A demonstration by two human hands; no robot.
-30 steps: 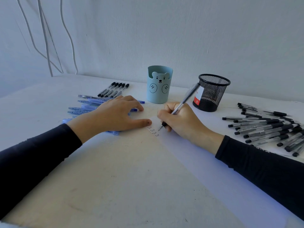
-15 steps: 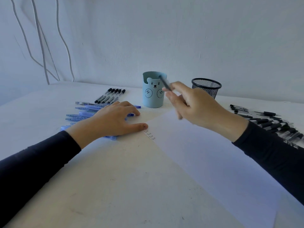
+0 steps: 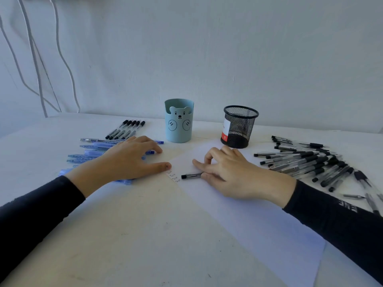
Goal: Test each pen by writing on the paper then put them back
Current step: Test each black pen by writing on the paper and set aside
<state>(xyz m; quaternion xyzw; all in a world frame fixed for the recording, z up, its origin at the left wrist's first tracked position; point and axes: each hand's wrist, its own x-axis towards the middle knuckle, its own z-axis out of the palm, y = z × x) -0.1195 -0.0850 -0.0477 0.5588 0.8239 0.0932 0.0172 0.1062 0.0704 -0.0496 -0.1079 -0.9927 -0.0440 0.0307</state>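
The white paper (image 3: 238, 214) lies across the table with a few small written words (image 3: 173, 177) at its near-left corner. My left hand (image 3: 128, 160) rests flat, fingers straight, thumb tip on that corner, covering part of several blue pens (image 3: 91, 156). My right hand (image 3: 226, 172) lies low on the paper, thumb and fingers pinching a black-ended pen (image 3: 191, 176) that lies flat. Only its end shows; the rest is hidden under the hand. The blue bear cup (image 3: 179, 123) and black mesh cup (image 3: 238, 127) stand behind.
A spread pile of black pens (image 3: 306, 162) lies to the right of the paper. A neat row of black-capped pens (image 3: 126, 129) sits at the back left. Cables (image 3: 35, 59) hang down the wall on the left.
My right hand finished writing, rose with the pen toward the bear cup, then came back down onto the paper, where it holds a pen lying flat. My left hand stayed put.
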